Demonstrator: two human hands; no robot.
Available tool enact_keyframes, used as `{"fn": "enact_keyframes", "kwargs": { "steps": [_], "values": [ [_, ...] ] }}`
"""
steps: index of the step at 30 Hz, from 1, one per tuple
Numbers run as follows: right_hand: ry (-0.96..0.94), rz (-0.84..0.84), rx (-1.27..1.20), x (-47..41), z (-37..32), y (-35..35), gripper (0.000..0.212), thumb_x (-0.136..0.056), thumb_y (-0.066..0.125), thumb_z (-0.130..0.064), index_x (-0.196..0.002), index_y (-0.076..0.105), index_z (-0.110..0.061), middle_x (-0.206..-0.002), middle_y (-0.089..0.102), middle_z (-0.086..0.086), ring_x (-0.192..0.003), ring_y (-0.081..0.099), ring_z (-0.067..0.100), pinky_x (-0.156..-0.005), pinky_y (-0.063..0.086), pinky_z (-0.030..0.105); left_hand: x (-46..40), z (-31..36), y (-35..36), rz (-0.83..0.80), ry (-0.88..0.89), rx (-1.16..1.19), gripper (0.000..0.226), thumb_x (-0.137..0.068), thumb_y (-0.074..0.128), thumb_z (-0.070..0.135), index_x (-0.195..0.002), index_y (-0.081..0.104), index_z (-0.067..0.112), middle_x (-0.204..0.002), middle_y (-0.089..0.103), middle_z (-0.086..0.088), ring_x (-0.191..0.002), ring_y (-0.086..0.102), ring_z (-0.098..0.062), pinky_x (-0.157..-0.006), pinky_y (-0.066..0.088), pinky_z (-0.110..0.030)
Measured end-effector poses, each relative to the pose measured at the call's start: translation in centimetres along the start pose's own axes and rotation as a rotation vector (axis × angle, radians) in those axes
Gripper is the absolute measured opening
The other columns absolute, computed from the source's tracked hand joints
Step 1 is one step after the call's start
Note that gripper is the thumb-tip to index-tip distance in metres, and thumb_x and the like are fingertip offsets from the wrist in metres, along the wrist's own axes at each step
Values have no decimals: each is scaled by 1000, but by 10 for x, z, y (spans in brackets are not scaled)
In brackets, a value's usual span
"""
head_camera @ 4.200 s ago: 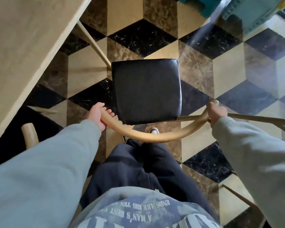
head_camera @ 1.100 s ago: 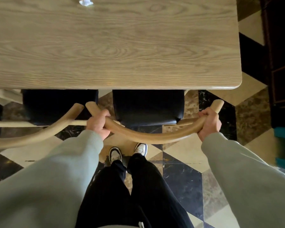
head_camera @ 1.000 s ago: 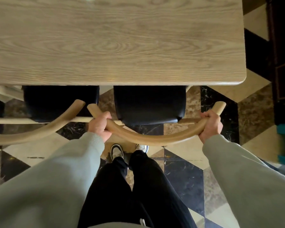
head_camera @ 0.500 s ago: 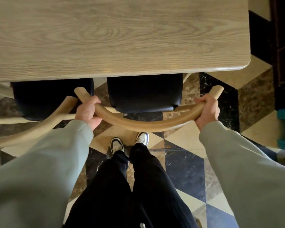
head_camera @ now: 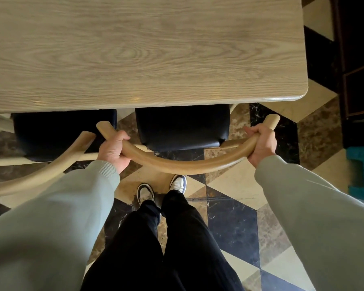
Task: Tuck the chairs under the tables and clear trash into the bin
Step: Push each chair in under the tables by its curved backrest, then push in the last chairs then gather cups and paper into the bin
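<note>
chair [head_camera: 182, 131]: black seat partly under the table [head_camera: 145, 49] edge, rear part showing; curved back rail [head_camera: 187, 166] toward the person.
left hand [head_camera: 111, 151]: fingers [head_camera: 119, 138] curled round the rail's left end.
right hand [head_camera: 262, 143]: fingers wrapped round the right end.
step: tucking this chair, either mid-push or just home.
next: any further push wants both hands even, clear of the neighbouring chair [head_camera: 40, 179] just beside.
</note>
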State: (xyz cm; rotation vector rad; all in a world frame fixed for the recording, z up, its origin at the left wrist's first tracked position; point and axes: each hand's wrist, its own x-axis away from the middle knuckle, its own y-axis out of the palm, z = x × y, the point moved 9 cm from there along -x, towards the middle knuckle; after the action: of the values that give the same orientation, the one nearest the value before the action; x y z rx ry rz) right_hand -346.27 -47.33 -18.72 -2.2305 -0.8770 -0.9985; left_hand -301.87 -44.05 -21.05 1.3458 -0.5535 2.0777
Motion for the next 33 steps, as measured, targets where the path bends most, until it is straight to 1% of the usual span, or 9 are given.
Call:
{"fn": "enact_keyframes", "kwargs": {
  "steps": [4, 8, 12, 15, 17, 21, 24, 28, 33],
  "values": [
    [-10, -28, 66, 2, 2, 0, 33, -67, 76, -30, -98, 72, -19, -95, 69, 6, -76, 61, 22, -72, 54, 37, 5, 1, -2, -10, -10, -47, 42, -80, 86, 16, -117, 67, 17, -116, 70, -11, -113, 64, -30, -96, 58, -51],
    [-21, -29, 157, 6, 4, -7, 33, -83, 78, -49, -96, 65, -22, -84, 61, 4, -73, 61, 19, -75, 55, 36, 15, 6, -1, -9, 20, -217, 64, -91, 79, 38, -147, 54, 22, -134, 62, -4, -131, 57, -29, -112, 48, -48],
    [-84, -55, 317, 25, 20, -21, 36, -93, 71, -42, -117, 62, -16, -94, 70, 7, -79, 71, 19, -68, 59, 33, 29, 6, -9, -10, 48, -315, 64, -96, 75, 33, -150, 47, 14, -146, 55, -14, -136, 53, -32, -112, 48, -49],
    [-74, -106, 349, 52, 32, -24, 30, -96, 67, -29, -117, 67, -8, -100, 70, 13, -88, 72, 25, -80, 64, 40, 38, 9, -11, -90, 29, -315, 54, -102, 67, 24, -149, 46, 11, -150, 52, -21, -138, 51, -36, -112, 48, -56],
    [-75, -155, 398, 78, 32, -28, 32, -95, 64, -22, -118, 70, 0, -94, 63, 15, -84, 63, 28, -83, 59, 44, 49, 11, -11, -133, 6, -463, 42, -104, 61, 20, -143, 48, 7, -148, 52, -26, -132, 56, -40, -107, 51, -58],
    [-239, -192, 675, 124, 9, -33, 26, -105, 53, -20, -116, 70, -6, -98, 59, 10, -87, 57, 23, -87, 56, 44, 76, 24, -10, -125, 45, -1029, 48, -98, 65, 34, -131, 52, 1, -119, 67, -28, -99, 69, -42, -69, 59, -48],
    [-372, -140, 722, 161, -40, -48, 17, -104, 55, -23, -104, 71, -21, -94, 63, -3, -79, 63, 9, -70, 53, 27, 124, 52, 51, -250, 230, -1204, 42, -95, 66, 36, -117, 64, 1, -97, 76, -20, -87, 73, -37, -68, 57, -42],
    [-550, -103, 778, 201, -120, -68, 36, -104, 51, -30, -111, 68, 1, -101, 68, 18, -94, 66, 35, -76, 52, 36, 228, 84, 172, -509, 640, -1205, 21, -93, 66, 31, -96, 71, 11, -86, 79, -7, -80, 75, -27, -69, 59, -38],
    [-742, -98, 677, 233, -231, -116, 49, -105, 52, -48, -141, 57, -15, -135, 65, 13, -120, 64, 30, -100, 51, 43, 357, 94, 295, -710, 987, -1236, 18, -92, 68, 37, -89, 74, 21, -88, 79, 2, -89, 75, -22, -70, 56, -33]
  ]
}}
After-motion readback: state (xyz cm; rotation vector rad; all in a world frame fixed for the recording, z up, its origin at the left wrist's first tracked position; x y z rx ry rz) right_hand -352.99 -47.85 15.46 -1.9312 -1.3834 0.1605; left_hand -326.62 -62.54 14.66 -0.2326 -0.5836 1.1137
